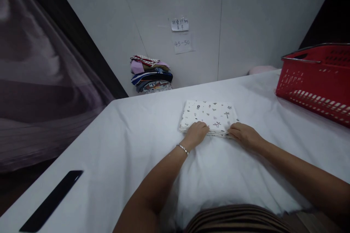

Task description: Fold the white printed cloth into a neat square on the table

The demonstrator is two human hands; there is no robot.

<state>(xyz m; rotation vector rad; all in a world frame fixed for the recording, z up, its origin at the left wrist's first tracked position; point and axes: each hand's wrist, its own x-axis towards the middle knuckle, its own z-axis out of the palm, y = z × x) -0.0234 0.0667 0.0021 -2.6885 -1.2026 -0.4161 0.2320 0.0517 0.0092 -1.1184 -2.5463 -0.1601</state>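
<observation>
A folded white cloth [209, 113] with small printed palm trees and other figures lies in front of me, stacked in several layers. My left hand [196, 133] grips its near edge left of the middle, fingers closed over the layers. At the near right corner, my right hand [244, 134] pinches the same edge. Both thumbs are largely hidden. A silver bracelet [182, 149] circles my left wrist.
A white sheet [136, 134] covers the table. On the right stands a red plastic basket [314, 83] with a metal handle. A long black strip [51, 200] lies at the left. Beyond the far edge is a pile of folded fabrics [151, 74], below paper signs [182, 43] on the wall.
</observation>
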